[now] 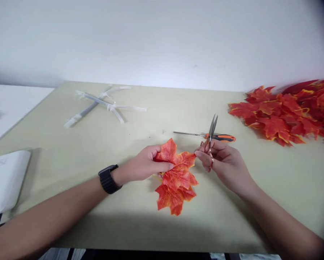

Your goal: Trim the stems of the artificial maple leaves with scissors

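The left hand closes around a fabric maple leaf at centre frame, pinching it between thumb and fingers. The leaf looks light, soft and limp, so its broad middle seems the surest place to hold. The right hand pinches small scissors, blades upward. Behind them on the desk lies an orange-handled screwdriver, with a heap of red leaves at upper right.

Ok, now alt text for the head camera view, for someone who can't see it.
A person's left hand grips a cluster of orange-red artificial maple leaves while the right hand holds small scissors blades up. An orange-handled screwdriver lies on the pale green table behind them, with a pile of red leaves to the right and clear plastic strips beyond.
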Tool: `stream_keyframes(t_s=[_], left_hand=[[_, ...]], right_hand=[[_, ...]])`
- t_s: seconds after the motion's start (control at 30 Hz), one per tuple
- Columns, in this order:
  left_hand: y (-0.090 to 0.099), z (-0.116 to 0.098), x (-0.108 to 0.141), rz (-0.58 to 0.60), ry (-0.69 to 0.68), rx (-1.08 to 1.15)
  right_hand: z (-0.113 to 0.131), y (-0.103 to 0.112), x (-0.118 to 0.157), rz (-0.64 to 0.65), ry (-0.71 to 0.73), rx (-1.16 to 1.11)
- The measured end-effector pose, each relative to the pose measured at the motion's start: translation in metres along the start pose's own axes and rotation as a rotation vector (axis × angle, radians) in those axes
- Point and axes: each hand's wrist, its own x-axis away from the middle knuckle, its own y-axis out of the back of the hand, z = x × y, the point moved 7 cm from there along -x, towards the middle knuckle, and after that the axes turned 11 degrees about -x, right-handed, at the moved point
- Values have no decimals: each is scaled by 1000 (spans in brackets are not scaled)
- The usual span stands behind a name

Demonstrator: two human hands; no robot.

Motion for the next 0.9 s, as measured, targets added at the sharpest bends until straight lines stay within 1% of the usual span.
stream_keyframes(t_s=[0.13, 0.23, 0.43, 0.73, 0.8, 0.9], left_hand=[[5, 5, 0, -7, 33, -51], [6, 5, 0, -18, 29, -75], [2, 6, 1, -16, 58, 6], [1, 1, 3, -17, 75, -68], [0, 1, 4, 7, 85, -51], [-1, 0, 6, 25, 87, -16]], right_hand=[[-3, -2, 1, 43, -45, 1], [-4, -6, 2, 72, -68, 14], [-4, -11, 3, 122, -88, 49], [-7, -11, 5, 166, -114, 56], [-6, -11, 6, 212, -102, 86], [-1, -12, 8, 325, -76, 145]])
